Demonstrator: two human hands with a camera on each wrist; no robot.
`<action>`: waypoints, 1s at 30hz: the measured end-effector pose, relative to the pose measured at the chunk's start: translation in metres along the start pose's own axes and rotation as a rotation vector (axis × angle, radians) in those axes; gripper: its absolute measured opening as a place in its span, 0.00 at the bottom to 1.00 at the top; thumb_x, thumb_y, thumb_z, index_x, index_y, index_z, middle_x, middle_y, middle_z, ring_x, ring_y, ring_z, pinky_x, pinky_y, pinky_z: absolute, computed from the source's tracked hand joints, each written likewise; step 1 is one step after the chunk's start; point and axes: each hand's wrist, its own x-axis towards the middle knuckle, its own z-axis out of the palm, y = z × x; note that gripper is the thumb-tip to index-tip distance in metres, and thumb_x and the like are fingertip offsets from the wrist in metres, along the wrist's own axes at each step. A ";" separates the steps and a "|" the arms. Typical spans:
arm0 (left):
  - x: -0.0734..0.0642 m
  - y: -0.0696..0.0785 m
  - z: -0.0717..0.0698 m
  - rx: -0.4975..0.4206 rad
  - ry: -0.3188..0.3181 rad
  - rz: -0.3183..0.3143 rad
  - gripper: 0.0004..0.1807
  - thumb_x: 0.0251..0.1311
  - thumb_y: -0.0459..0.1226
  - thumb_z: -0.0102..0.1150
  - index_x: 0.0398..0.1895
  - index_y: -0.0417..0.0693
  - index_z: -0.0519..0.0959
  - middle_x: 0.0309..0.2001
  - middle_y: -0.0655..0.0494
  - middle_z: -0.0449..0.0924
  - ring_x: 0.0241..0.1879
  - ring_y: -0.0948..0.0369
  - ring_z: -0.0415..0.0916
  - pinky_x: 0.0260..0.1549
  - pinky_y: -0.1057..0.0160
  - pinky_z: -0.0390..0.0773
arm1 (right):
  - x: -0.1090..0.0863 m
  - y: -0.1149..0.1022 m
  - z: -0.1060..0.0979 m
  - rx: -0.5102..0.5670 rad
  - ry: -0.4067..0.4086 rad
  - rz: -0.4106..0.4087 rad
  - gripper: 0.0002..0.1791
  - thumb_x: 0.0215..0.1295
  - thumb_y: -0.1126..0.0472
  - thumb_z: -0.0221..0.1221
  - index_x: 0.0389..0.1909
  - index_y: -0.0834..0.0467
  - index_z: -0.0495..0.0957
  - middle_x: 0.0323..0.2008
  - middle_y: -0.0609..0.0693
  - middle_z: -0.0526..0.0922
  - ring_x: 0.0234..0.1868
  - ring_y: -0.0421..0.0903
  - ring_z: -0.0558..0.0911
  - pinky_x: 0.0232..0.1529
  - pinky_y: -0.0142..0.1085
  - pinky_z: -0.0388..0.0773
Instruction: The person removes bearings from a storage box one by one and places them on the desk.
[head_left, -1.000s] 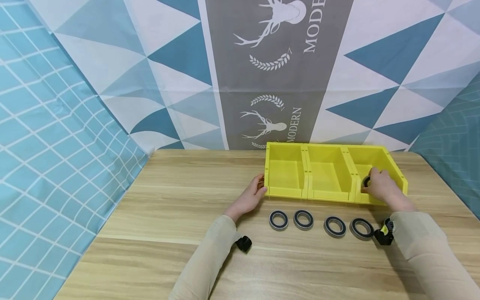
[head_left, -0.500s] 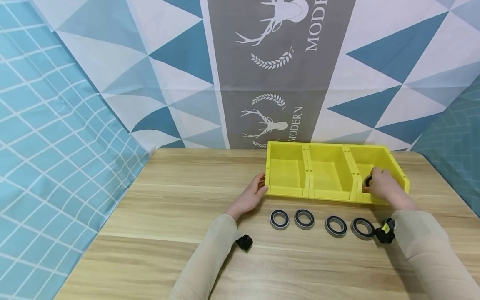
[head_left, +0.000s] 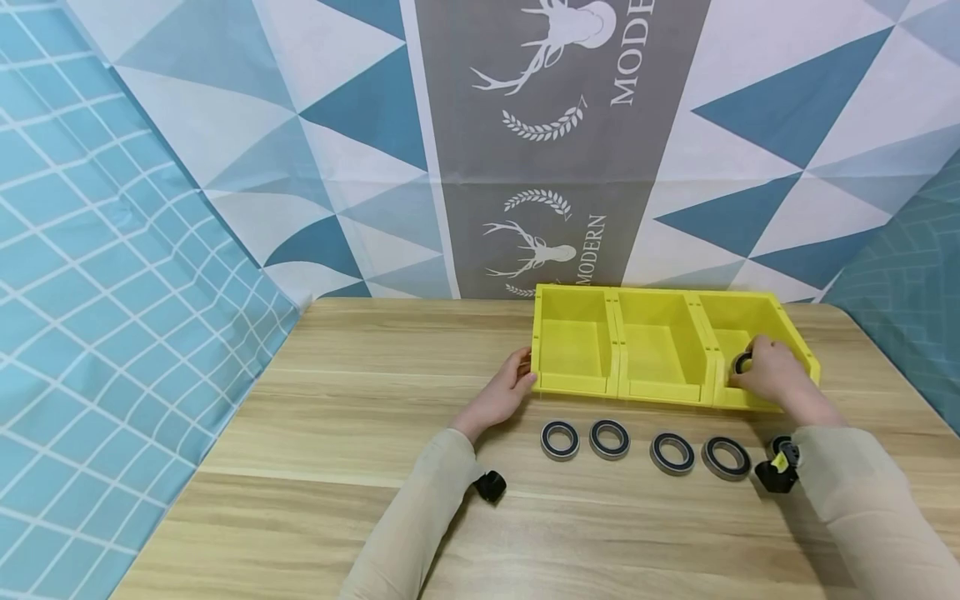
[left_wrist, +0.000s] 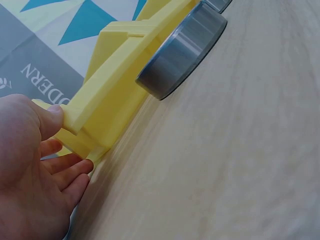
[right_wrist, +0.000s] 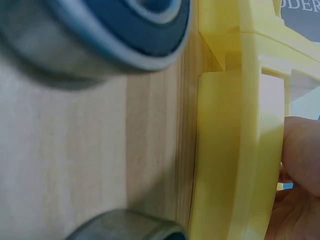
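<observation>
A row of three joined yellow bins (head_left: 666,392) stands at the back right of the table. At its left end my left hand (head_left: 498,392) holds the front corner; in the left wrist view the thumb lies on the rim and the fingers (left_wrist: 75,172) curl by the side wall. Inside the right-hand bin, my right hand (head_left: 776,372) grips a ball bearing (head_left: 741,363) between thumb and fingers. The right wrist view shows the hand partly behind the bin's front wall (right_wrist: 260,150), with the held bearing hidden there.
Several ball bearings (head_left: 726,458) lie in a row on the wooden table (head_left: 600,533) before the bins. One bearing (head_left: 782,446) is partly hidden by the right wrist camera (head_left: 777,475). A patterned cloth wall (head_left: 360,150) rises behind the table.
My right hand has shifted slightly right with the bearing, still inside the right-hand bin. More of the bearing near the right wrist camera now shows. The left hand stays at the bin corner.
</observation>
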 end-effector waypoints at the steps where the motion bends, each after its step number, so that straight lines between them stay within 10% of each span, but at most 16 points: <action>1: 0.000 -0.001 0.000 -0.002 0.001 0.001 0.27 0.68 0.30 0.36 0.66 0.29 0.45 0.65 0.34 0.54 0.64 0.45 0.57 0.63 0.53 0.58 | -0.001 0.000 0.000 0.000 0.002 -0.001 0.37 0.51 0.56 0.61 0.45 0.83 0.57 0.42 0.83 0.62 0.41 0.74 0.67 0.37 0.59 0.70; 9: 0.012 -0.031 0.006 0.023 0.017 0.014 0.28 0.70 0.36 0.36 0.68 0.36 0.45 0.66 0.39 0.55 0.64 0.50 0.58 0.64 0.56 0.59 | -0.003 0.000 -0.002 0.021 0.087 -0.012 0.37 0.52 0.57 0.59 0.52 0.82 0.58 0.44 0.81 0.63 0.42 0.73 0.67 0.38 0.60 0.69; 30: 0.013 -0.033 0.006 0.023 0.010 -0.016 0.28 0.70 0.37 0.36 0.69 0.38 0.44 0.67 0.42 0.53 0.65 0.52 0.57 0.64 0.58 0.58 | -0.028 -0.028 -0.014 0.014 0.136 -0.067 0.34 0.50 0.56 0.61 0.48 0.78 0.61 0.40 0.76 0.64 0.31 0.62 0.71 0.25 0.48 0.71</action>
